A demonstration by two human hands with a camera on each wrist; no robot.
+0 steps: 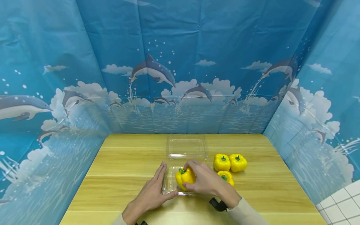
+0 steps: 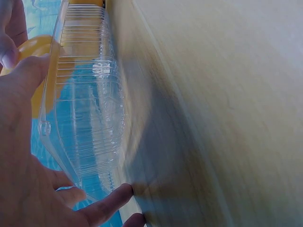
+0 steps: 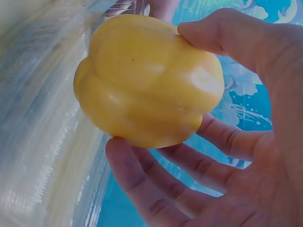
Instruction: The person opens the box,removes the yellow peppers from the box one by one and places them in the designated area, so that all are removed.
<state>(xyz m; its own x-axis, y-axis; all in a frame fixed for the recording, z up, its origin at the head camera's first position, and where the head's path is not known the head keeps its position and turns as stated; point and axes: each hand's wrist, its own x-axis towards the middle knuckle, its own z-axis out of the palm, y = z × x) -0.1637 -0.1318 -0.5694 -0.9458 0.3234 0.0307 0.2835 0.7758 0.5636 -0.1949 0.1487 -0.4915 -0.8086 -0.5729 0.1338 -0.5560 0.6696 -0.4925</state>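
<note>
A yellow bell pepper (image 1: 185,178) with a green stem is held over the base of a clear plastic clamshell box (image 1: 170,178). My right hand (image 1: 203,178) grips it, thumb on one side and fingers on the other; the right wrist view shows the bell pepper (image 3: 147,80) between them. At the box's left side lies my left hand (image 1: 153,190), fingers extended along the wall and thumb at the near edge. In the left wrist view the thumb (image 2: 28,75) is at the rim of the clear box (image 2: 85,123). Whether the pepper touches the box floor, I cannot tell.
The box's lid (image 1: 187,147) lies folded back, away from me. Right of the box sit three more yellow bell peppers (image 1: 238,162), one partly behind my right wrist. All stand on a wooden table (image 1: 121,162), with a dolphin-print curtain (image 1: 188,115) round its back and sides.
</note>
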